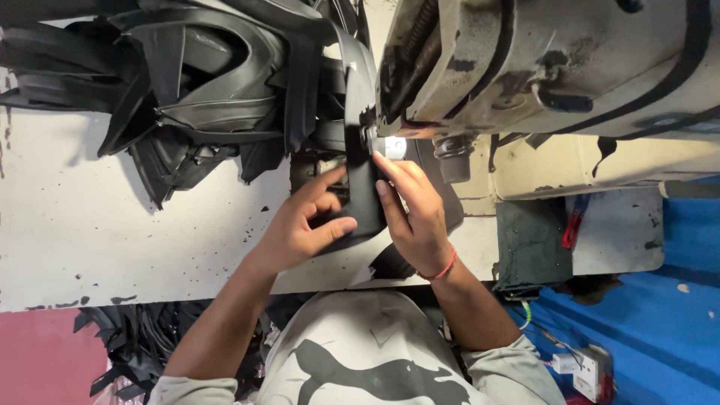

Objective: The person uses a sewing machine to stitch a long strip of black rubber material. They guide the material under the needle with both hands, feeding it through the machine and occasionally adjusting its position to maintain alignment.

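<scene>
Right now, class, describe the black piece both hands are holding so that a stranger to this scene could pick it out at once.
Start at the big, worn grey sewing machine on the white table. Under its left end, the left hand and right hand hold one black piece upright. Unlike the loose black heap behind, it is the only one gripped and fed to the machine.

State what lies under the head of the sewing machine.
Under the sewing machine head a black piece stands on edge, gripped by the left hand and right hand. A small lamp glows there. The needle point is covered.
</scene>
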